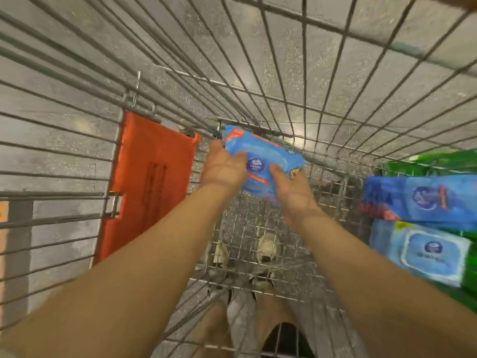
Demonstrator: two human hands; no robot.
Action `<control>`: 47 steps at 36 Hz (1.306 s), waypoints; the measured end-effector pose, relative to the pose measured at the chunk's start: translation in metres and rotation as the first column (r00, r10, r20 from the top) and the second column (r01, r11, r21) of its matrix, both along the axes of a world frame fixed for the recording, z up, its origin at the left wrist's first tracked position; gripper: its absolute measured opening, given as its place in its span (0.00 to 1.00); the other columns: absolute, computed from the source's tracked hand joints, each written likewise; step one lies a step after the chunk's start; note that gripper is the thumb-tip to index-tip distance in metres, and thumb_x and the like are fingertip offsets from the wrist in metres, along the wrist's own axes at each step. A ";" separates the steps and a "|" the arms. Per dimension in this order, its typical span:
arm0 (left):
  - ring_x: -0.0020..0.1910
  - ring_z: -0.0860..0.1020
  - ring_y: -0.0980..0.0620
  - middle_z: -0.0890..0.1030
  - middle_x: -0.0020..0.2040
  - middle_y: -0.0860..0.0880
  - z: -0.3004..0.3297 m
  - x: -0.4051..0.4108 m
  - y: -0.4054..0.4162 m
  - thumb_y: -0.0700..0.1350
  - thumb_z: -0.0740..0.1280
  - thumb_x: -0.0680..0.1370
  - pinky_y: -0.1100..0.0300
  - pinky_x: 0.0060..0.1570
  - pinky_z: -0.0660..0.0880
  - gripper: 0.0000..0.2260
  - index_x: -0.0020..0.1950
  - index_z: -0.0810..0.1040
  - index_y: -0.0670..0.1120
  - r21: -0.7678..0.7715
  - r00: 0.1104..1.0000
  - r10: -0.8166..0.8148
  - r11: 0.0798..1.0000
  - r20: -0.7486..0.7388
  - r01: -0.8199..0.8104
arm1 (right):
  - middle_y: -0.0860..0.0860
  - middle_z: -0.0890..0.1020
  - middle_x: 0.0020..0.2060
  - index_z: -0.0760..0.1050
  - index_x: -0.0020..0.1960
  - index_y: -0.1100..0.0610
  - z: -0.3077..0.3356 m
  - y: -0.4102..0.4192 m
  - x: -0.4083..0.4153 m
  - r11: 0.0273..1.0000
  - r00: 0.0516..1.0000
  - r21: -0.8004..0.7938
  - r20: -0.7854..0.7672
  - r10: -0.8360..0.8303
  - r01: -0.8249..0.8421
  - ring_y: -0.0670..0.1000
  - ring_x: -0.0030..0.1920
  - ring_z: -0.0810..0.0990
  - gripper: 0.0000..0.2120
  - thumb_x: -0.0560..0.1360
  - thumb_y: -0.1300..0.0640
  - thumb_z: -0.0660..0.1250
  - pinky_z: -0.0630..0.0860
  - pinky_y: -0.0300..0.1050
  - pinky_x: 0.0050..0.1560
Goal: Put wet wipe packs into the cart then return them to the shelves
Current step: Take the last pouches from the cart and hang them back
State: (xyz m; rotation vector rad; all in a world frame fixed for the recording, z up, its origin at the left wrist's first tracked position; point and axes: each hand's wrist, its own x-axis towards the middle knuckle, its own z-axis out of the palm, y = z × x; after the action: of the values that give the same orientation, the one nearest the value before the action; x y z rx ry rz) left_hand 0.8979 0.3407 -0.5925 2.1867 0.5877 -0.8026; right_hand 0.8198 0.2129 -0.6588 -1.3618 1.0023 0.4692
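Note:
Both my arms reach down into a wire shopping cart (304, 104). A blue wet wipe pack (263, 156) with a round dark logo is held low in the cart, near its mesh floor. My left hand (223, 169) grips the pack's left end, fingers curled over its edge. On the pack's right side, my right hand (294, 188) holds it with the thumb on top. Two more blue wipe packs lie at the cart's right side, one (423, 200) above the other (426, 250), on top of green packs (438, 161).
The orange plastic child-seat flap (152, 182) hangs against the cart's left wire wall. Grey speckled floor shows through the mesh. My feet in sandals (268, 248) are visible under the cart's floor grid.

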 end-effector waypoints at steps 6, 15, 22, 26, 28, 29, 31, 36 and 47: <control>0.49 0.79 0.49 0.78 0.46 0.54 0.066 -0.013 0.011 0.51 0.75 0.76 0.58 0.48 0.74 0.13 0.50 0.71 0.51 -0.085 0.992 0.012 0.996 0.129 0.000 | 0.48 0.84 0.50 0.71 0.62 0.48 0.095 -0.012 -0.011 0.998 0.999 -0.067 0.042 -0.016 0.019 0.48 0.42 0.84 0.23 0.73 0.40 0.72 0.82 0.39 0.42; 0.52 0.84 0.48 0.85 0.51 0.48 0.180 -0.042 0.012 0.61 0.76 0.64 0.49 0.53 0.82 0.21 0.49 0.82 0.49 -0.388 0.976 0.158 0.917 0.151 -0.089 | 0.37 0.78 0.43 0.73 0.56 0.48 0.237 -0.029 -0.042 0.940 0.966 -0.307 0.160 0.203 -0.146 0.32 0.40 0.78 0.12 0.79 0.42 0.67 0.72 0.26 0.40; 0.53 0.85 0.49 0.85 0.57 0.49 0.285 -0.059 0.016 0.63 0.75 0.60 0.48 0.53 0.82 0.36 0.64 0.76 0.50 -0.622 0.982 0.134 0.783 0.133 -0.023 | 0.41 0.82 0.51 0.70 0.51 0.43 0.338 -0.020 -0.062 0.965 0.953 -0.261 0.296 0.062 0.018 0.48 0.51 0.83 0.14 0.75 0.37 0.69 0.83 0.56 0.52; 0.48 0.86 0.53 0.88 0.49 0.50 0.335 -0.072 0.015 0.44 0.76 0.74 0.56 0.48 0.82 0.13 0.58 0.81 0.47 -0.685 0.970 0.030 0.713 0.239 0.147 | 0.41 0.82 0.49 0.70 0.53 0.48 0.395 -0.011 -0.078 0.935 0.934 -0.328 0.358 -0.011 0.137 0.43 0.47 0.83 0.18 0.74 0.37 0.70 0.81 0.48 0.51; 0.46 0.85 0.56 0.87 0.46 0.53 0.359 -0.079 0.014 0.37 0.71 0.78 0.61 0.47 0.81 0.07 0.54 0.81 0.47 -0.698 0.948 -0.020 0.672 0.319 0.248 | 0.40 0.86 0.46 0.76 0.54 0.47 0.421 -0.009 -0.088 0.917 0.920 -0.371 0.391 0.012 0.146 0.42 0.49 0.85 0.16 0.75 0.38 0.70 0.81 0.44 0.50; 0.46 0.85 0.57 0.87 0.45 0.54 0.371 -0.083 0.014 0.37 0.71 0.79 0.62 0.47 0.81 0.07 0.53 0.82 0.48 -0.698 0.937 -0.044 0.655 0.347 0.290 | 0.37 0.86 0.42 0.78 0.53 0.48 0.434 -0.008 -0.095 0.910 0.911 -0.389 0.412 0.032 0.144 0.38 0.47 0.84 0.13 0.76 0.40 0.70 0.79 0.38 0.47; 0.47 0.85 0.57 0.88 0.46 0.54 0.391 -0.090 0.012 0.39 0.72 0.78 0.60 0.49 0.80 0.06 0.53 0.82 0.49 -0.692 0.918 -0.088 0.631 0.386 0.351 | 0.35 0.85 0.40 0.80 0.55 0.51 0.460 -0.008 -0.108 0.898 0.888 -0.405 0.458 0.035 0.173 0.34 0.43 0.83 0.10 0.79 0.45 0.69 0.77 0.34 0.44; 0.53 0.86 0.50 0.88 0.52 0.51 0.439 -0.115 -0.002 0.53 0.74 0.69 0.46 0.61 0.80 0.19 0.58 0.83 0.49 -0.729 0.903 -0.159 0.541 0.400 0.419 | 0.45 0.87 0.46 0.78 0.60 0.52 0.513 -0.007 -0.150 0.826 0.865 -0.482 0.502 -0.011 0.291 0.51 0.44 0.87 0.26 0.73 0.34 0.69 0.84 0.49 0.41; 0.44 0.86 0.56 0.88 0.46 0.53 0.521 -0.199 -0.051 0.44 0.72 0.78 0.65 0.35 0.79 0.05 0.54 0.81 0.50 -0.764 0.805 -0.370 0.292 0.464 0.575 | 0.43 0.87 0.47 0.79 0.57 0.47 0.601 -0.020 -0.276 0.670 0.811 -0.537 0.558 -0.174 0.513 0.47 0.46 0.87 0.20 0.76 0.34 0.66 0.84 0.56 0.49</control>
State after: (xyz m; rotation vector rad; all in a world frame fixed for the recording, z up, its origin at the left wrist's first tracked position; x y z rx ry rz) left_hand 0.6986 0.2899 -0.0716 1.3347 -0.6028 -0.8812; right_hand 0.5439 0.1930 -0.0576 -1.7394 1.0303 -0.5852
